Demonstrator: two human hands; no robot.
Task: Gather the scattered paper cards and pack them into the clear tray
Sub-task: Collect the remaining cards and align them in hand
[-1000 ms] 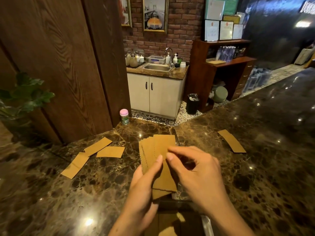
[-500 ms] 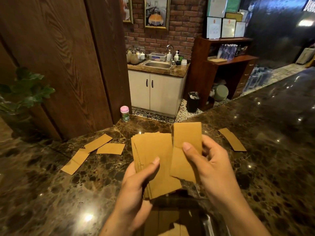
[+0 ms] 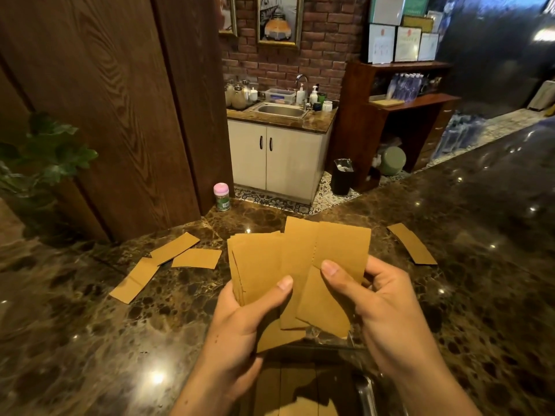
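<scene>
My left hand [image 3: 240,319] grips a stack of brown paper cards [image 3: 255,265], thumb on its front. My right hand [image 3: 378,298] pinches two separate brown cards [image 3: 339,253] fanned out just to the right of the stack, overlapping it. Both are held above the dark marble counter [image 3: 90,340]. Three loose cards [image 3: 195,258] lie on the counter to the left, and one loose card [image 3: 411,243] lies to the right. The clear tray [image 3: 365,388] sits right below my hands at the bottom edge, with cards inside it; most of it is hidden.
A small pink-capped bottle [image 3: 221,196] stands at the counter's far edge by a wooden wall panel [image 3: 120,115]. A green plant [image 3: 45,154] is at the left. Beyond the counter are a sink cabinet [image 3: 279,157] and wooden shelves [image 3: 405,115].
My right hand has pulled cards off the stack and moved them to the right; both hands have lifted a little and the cards now fan wider.
</scene>
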